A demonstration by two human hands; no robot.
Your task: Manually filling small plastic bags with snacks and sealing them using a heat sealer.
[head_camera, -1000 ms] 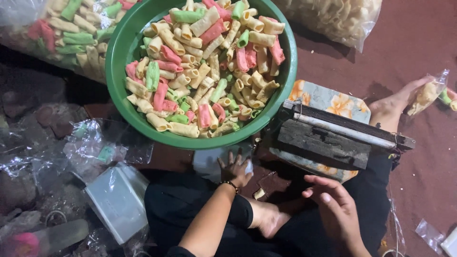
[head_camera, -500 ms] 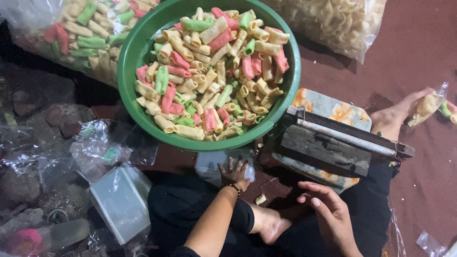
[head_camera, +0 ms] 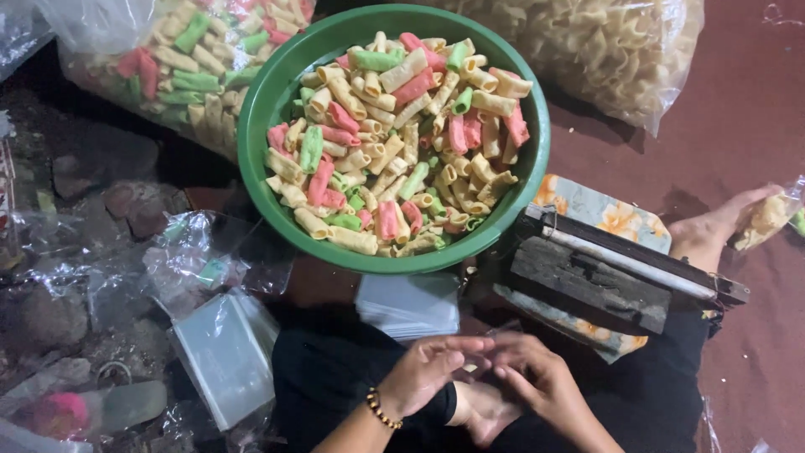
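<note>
My left hand (head_camera: 432,369) and right hand (head_camera: 528,377) met over my lap, fingers curled together; whether they pinched anything, I could not tell. One stack of clear plastic bags (head_camera: 408,306) lay just beyond, below one green basin (head_camera: 260,117) of colourful crackers (head_camera: 398,138). Two big cracker sacks (head_camera: 620,50) lay behind.
</note>
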